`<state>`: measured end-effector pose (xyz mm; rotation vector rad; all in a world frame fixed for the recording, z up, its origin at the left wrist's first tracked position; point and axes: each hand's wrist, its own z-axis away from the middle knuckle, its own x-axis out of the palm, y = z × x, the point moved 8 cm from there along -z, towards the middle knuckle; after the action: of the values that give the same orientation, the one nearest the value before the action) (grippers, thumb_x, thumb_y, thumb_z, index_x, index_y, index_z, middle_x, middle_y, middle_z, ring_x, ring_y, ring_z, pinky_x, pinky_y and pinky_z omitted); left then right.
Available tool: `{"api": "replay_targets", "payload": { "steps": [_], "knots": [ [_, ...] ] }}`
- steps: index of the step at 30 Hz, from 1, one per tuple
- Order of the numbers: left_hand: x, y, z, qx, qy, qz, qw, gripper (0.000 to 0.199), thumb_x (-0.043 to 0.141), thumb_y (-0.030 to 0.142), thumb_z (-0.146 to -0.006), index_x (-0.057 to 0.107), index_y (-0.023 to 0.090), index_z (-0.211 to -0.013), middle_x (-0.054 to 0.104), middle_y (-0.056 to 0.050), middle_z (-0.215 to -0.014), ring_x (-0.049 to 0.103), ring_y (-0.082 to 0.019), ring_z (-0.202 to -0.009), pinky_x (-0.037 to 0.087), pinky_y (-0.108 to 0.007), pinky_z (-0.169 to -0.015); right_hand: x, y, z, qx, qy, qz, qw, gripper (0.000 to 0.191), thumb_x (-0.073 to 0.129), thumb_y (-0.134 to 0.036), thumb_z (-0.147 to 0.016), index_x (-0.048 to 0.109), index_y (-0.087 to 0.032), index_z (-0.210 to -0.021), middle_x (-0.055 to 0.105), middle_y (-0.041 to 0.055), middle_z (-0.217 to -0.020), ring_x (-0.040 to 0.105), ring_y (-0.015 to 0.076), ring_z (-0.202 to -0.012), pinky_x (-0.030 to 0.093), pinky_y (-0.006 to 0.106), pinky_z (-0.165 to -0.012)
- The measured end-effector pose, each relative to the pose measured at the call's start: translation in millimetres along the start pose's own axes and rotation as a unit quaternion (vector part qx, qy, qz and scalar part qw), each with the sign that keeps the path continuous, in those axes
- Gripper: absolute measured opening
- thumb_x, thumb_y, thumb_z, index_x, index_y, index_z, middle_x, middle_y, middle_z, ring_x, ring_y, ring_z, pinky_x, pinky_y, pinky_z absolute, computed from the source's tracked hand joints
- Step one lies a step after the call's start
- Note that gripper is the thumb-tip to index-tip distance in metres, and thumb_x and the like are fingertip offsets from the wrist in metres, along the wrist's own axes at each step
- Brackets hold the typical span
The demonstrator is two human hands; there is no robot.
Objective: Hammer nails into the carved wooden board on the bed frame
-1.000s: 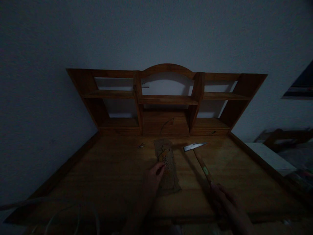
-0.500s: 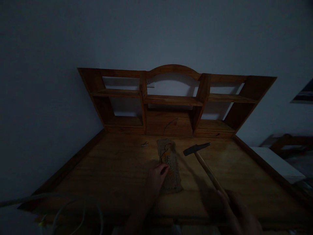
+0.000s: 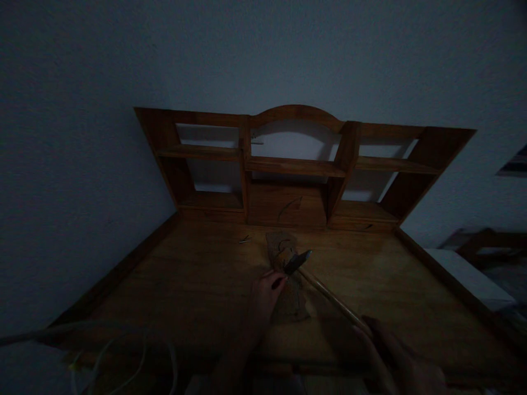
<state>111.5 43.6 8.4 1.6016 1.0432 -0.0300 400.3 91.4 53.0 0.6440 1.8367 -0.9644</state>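
"Firstly, what is listed under the right hand?"

"One hammer, clasped in the grip above the near edge, right of centre; its head is poised over the patterned cloth, close to the left hand."

"And the left grip?"

"Drawn narrow at the cloth; whether anything is pinched cannot be told. Cloth: laid midway along the surface, from near the far edge towards the near. Thin pieces: placed left of it, by the far edge."

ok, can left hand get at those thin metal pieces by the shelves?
Likely yes: nothing visible stands between the left hand and the thin metal pieces; the hammer head, close by, is off to its right. Too dark to tell if that hand pinches something.
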Motion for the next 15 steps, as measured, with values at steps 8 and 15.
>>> {"api": "replay_targets", "payload": {
  "steps": [8,15],
  "knots": [
    [0.3,-3.9,1.4,-0.008,-0.005,-0.021,1.0,0.015,0.057,0.018,-0.085,0.072,0.02,-0.082,0.071,-0.002,-0.084,0.066,-0.017,-0.076,0.047,-0.023,-0.068,13.0,0.3,2.1,-0.04,-0.03,0.046,0.998,0.037,0.042,-0.039,-0.088,0.067,-0.032,-0.114,0.073,0.0027,-0.107,0.072,0.0253,-0.066,0.051,0.031,-0.05],
    [-3.1,2.3,0.3,-0.012,0.0,-0.018,1.0,0.016,0.058,0.017,-0.086,0.074,0.019,-0.084,0.071,-0.004,-0.088,0.066,-0.018,-0.079,0.048,-0.026,-0.072,17.4,14.0,6.5,0.012,-0.007,0.005,1.0,0.041,0.039,-0.048,-0.092,0.06,-0.03,-0.123,0.072,0.0014,-0.11,0.072,0.0272,-0.082,0.055,0.034,-0.062]
  ]
}}
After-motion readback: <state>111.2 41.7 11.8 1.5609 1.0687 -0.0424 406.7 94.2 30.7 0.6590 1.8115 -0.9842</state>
